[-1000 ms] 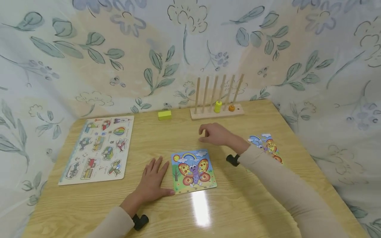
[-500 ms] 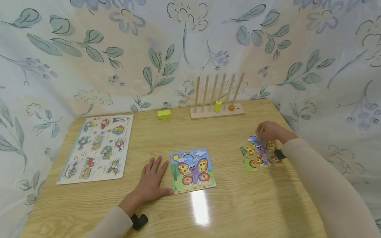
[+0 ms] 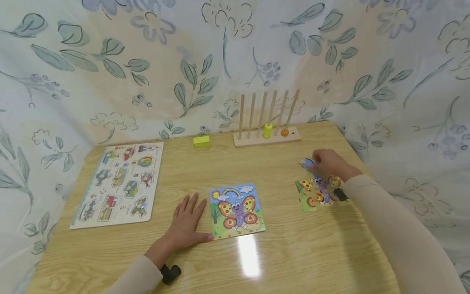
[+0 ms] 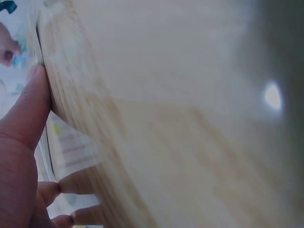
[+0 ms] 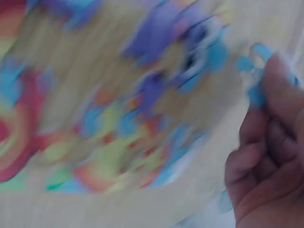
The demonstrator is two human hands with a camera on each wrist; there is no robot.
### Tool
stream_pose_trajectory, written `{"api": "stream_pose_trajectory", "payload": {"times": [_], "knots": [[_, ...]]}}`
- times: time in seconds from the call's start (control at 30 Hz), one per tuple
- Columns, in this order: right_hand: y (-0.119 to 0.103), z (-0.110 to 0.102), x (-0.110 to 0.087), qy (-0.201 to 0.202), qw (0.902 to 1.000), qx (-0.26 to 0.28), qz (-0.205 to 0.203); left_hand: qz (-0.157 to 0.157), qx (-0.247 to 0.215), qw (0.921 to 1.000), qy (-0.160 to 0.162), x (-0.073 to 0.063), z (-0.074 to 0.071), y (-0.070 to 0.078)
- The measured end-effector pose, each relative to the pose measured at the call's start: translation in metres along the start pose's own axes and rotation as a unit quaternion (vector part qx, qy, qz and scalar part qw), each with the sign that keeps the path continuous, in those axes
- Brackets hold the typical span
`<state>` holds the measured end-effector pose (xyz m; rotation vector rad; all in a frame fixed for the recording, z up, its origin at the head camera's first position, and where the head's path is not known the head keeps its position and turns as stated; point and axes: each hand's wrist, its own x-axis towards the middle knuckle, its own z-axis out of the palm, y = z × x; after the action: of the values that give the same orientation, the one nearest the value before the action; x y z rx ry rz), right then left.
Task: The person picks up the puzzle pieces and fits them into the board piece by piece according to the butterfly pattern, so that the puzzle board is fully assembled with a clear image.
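Puzzle pieces [image 3: 321, 184], where they at?

Lying loose on the right of the table [image 3: 293, 253]. Right hand [image 3: 330, 163] pinches a blue piece [image 5: 257, 94] near them; left hand [image 3: 185, 225] is spread wide just beside the butterfly board [image 3: 238, 211].

Nothing I can read outright from my end.
In the head view I make out red characters [image 3: 119, 147] along the top of the vehicle puzzle board [image 3: 118, 191], tiny captions [image 3: 157, 152] beside its pictures, and a faint mark [image 3: 257, 229] low on the butterfly board [image 3: 238, 210], all too small to spell out.
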<state>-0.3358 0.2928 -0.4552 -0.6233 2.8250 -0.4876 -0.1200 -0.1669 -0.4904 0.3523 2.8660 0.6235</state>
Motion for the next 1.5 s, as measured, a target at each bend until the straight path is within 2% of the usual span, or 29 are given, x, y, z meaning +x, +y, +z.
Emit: {"api": "stream_pose_trajectory", "payload": {"times": [0.1, 0.2, 0.33, 0.4, 0.47, 0.57, 0.77, 0.87, 1.0, 1.3, 1.5], "knots": [[-0.029, 0.000, 0.011, 0.002, 0.9990, 0.022, -0.037, -0.001, 0.002, 1.0000, 0.002, 0.000, 0.000, -0.001], [-0.076, 0.005, 0.022, -0.021, 0.9938, 0.050, -0.097, 0.001, 0.004, 1.0000, 0.004, 0.000, -0.001, -0.002], [-0.146, 0.023, 0.028, -0.083, 0.9767, 0.080, -0.181, 0.001, 0.004, 1.0000, 0.004, 0.000, 0.000, -0.004], [-0.172, 0.037, 0.029, -0.112, 0.9668, 0.087, -0.213, -0.001, 0.003, 1.0000, 0.005, -0.002, 0.001, -0.005], [-0.190, 0.051, 0.032, -0.129, 0.9620, 0.087, -0.224, -0.002, -0.002, 1.0000, 0.005, -0.004, 0.001, -0.004], [-0.202, 0.065, 0.034, -0.146, 0.9604, 0.094, -0.218, -0.004, -0.005, 1.0000, 0.004, -0.005, 0.002, -0.003], [-0.212, 0.080, 0.037, -0.120, 0.9759, 0.067, -0.170, -0.002, 0.002, 0.9999, 0.012, -0.002, 0.002, -0.002], [-0.216, 0.082, 0.037, -0.106, 0.9836, 0.039, -0.140, 0.003, 0.007, 0.9999, 0.012, 0.001, 0.002, -0.003], [-0.221, 0.081, 0.037, -0.103, 0.9891, 0.024, -0.102, 0.005, 0.009, 0.9999, 0.003, 0.003, 0.002, -0.003], [-0.229, 0.079, 0.047, -0.107, 0.9914, 0.001, -0.075, 0.001, 0.002, 1.0000, 0.002, 0.004, 0.001, -0.003], [-0.233, 0.082, 0.054, -0.128, 0.9913, 0.008, -0.032, -0.002, -0.001, 1.0000, -0.003, 0.003, 0.002, -0.003]]}}
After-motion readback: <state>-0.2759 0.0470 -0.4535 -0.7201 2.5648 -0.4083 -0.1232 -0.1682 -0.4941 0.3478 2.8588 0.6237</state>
